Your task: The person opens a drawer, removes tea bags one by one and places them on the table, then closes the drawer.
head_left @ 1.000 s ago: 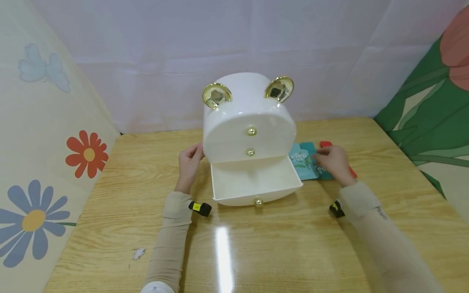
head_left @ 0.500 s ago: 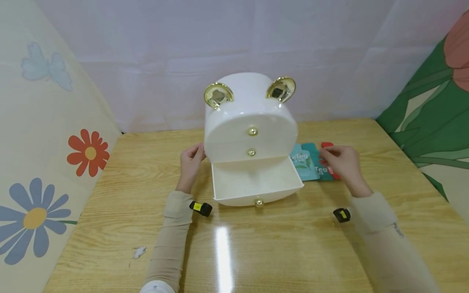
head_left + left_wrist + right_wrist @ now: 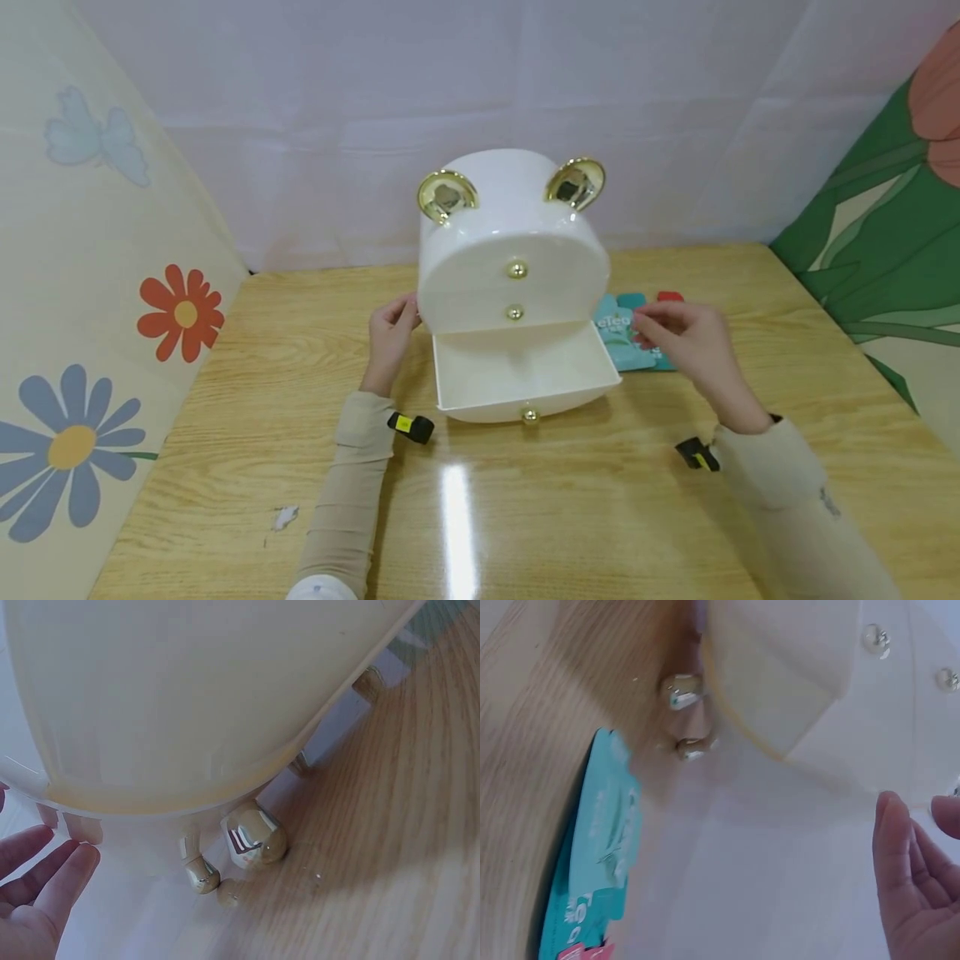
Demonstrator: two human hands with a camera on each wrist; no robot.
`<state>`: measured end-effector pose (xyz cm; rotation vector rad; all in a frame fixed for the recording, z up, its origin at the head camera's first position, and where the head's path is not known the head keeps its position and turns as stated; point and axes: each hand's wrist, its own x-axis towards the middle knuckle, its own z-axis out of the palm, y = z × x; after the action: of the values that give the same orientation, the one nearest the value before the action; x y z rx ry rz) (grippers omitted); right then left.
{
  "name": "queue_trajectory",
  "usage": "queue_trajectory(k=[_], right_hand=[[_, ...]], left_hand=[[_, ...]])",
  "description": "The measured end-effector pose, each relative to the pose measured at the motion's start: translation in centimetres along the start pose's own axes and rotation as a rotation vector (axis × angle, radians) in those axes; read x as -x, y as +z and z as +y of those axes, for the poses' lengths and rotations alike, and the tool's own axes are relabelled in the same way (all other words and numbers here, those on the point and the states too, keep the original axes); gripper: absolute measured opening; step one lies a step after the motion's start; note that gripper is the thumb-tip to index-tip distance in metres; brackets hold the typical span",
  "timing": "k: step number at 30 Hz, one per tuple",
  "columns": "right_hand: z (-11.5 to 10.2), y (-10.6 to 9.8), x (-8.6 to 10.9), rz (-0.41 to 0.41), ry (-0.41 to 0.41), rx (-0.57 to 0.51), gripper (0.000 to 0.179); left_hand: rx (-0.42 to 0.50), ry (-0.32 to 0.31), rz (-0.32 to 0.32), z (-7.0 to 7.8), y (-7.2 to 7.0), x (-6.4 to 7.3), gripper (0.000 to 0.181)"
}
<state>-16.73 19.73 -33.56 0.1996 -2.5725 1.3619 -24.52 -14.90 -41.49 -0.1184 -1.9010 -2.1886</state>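
A white storage box (image 3: 517, 242) with gold ears stands on the table; its lowest drawer (image 3: 525, 367) is pulled out. My left hand (image 3: 388, 337) touches the box's left side with its fingertips; in the left wrist view its fingers (image 3: 71, 877) lie against the white wall. My right hand (image 3: 690, 342) hovers above the packets at the box's right, fingers loosely bent and holding nothing. Beneath it a light teal packet (image 3: 618, 346), a darker teal packet (image 3: 632, 300) and a red packet (image 3: 670, 296) overlap; my hand hides part of them.
Gold knobs (image 3: 530, 414) project from the drawer fronts, and gold feet (image 3: 255, 836) hold the box off the wooden table (image 3: 570, 517). A white curtain (image 3: 322, 142) hangs behind. Painted panels (image 3: 82, 250) flank the table. A pale worn patch (image 3: 285, 518) marks the front left.
The red packet has shifted left against the teal ones. My right hand moved right, then came back left and off the packets. My left hand and the box stay put.
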Motion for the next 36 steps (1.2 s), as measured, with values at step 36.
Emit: queue_trajectory(k=[36], right_hand=[[-4.1, 7.5, 5.1, -0.52, -0.54, 0.475, 0.021]], left_hand=[[0.005, 0.02, 0.002, 0.1, 0.0, 0.1, 0.024]])
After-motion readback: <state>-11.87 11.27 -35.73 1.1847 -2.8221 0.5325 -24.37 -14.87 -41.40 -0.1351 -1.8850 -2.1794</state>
